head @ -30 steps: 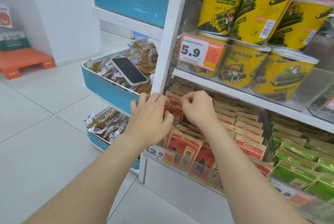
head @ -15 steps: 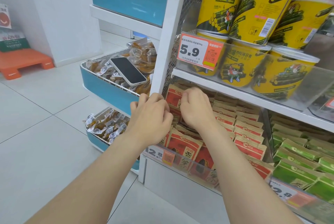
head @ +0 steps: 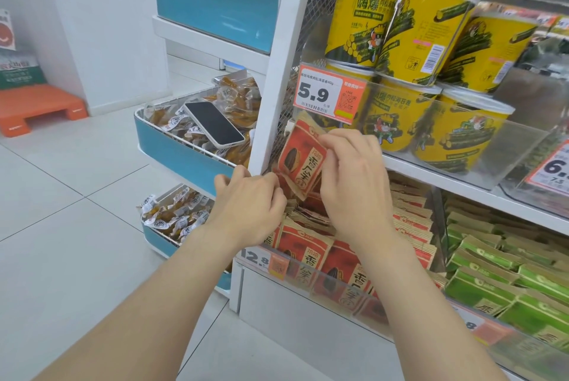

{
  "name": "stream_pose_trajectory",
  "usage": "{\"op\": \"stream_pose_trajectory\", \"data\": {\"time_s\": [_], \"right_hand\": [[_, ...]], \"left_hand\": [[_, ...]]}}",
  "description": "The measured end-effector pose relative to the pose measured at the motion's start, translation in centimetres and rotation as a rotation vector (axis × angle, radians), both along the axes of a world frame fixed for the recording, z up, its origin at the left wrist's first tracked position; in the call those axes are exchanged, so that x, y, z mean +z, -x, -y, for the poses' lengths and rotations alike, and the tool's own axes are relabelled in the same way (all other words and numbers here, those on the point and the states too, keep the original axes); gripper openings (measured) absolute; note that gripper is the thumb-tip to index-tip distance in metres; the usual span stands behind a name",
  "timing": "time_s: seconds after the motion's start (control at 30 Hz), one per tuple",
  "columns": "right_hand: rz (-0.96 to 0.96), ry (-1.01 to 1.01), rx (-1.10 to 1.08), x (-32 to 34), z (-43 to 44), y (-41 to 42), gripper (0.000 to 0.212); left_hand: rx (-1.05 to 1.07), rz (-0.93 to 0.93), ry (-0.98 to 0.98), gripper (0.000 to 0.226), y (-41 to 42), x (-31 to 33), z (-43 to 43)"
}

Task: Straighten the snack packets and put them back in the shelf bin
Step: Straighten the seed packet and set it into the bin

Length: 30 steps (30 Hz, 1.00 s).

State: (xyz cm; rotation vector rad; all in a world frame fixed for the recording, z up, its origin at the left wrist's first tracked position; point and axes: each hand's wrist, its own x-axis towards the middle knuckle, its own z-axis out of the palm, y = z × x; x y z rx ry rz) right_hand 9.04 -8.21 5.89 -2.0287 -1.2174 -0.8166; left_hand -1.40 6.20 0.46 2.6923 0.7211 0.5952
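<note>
Shop shelving centre frame, right hand [head: 354,183] pinching a red snack packet [head: 303,162] raised above the shelf bin [head: 295,261], left hand [head: 249,208] curled at its lower corner, grip unclear

We are lifting one red packet [head: 303,162] up out of the row (it is tilting now), our right hand [head: 351,177] pinching its right edge and our left hand [head: 249,208] rising to its lower corner.

Lower shelf [head: 277,297] with rows of red packets [head: 308,245], green packets [head: 492,273]
</note>
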Motion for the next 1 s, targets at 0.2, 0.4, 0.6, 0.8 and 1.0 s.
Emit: {"op": "stream_pose_trajectory", "data": {"time_s": [0.2, 0.4, 0.6, 0.8, 1.0], "right_hand": [[0.047, -0.264, -0.002, 0.5, 2.9, 0.0, 0.021], [-0.009, -0.386, 0.031, 0.8, 5.5, 0.5, 0.019], [-0.193, -0.515, 0.028, 1.2, 8.0, 1.7, 0.021], [-0.427, -0.686, -0.004, 1.5, 10.0, 2.4, 0.025], [-0.673, -0.608, 0.045, 1.8, 11.9, 1.9, 0.024]], "left_hand": [[0.021, -0.033, 0.016, 0.045, -0.2, 0.1, 0.2], [0.026, -0.075, -0.021, 0.047, -0.4, 0.5, 1.2], [0.052, -0.119, 0.034, 0.047, -0.5, 0.7, 2.4], [0.009, 0.149, 0.159, 0.042, -0.3, 2.9, 5.0], [-0.16, 0.503, 0.627, 0.051, 0.7, 5.1, 11.0]]}}
